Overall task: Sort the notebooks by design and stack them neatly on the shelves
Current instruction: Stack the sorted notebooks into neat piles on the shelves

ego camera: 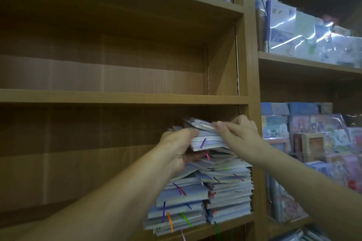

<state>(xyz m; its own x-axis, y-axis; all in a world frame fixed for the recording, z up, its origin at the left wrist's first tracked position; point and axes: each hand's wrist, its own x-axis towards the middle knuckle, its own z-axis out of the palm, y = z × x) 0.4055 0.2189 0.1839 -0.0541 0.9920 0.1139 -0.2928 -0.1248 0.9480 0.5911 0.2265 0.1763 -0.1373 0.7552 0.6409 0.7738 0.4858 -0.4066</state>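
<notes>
Head view: in the wood-grain shelving [117,97], at the right end of the lower compartment against the upright, stand two tall notebook piles [221,199]; the covers are thin, pale blue and soft, the edges ragged, with coloured ribbon markers [169,221] hanging from the front; at the top, the left hand [179,149] clasps a tilted notebook bundle [208,141], thumb above and fingers beneath; the right hand [242,133] grips its other end, thumb flat on the top cover.
</notes>
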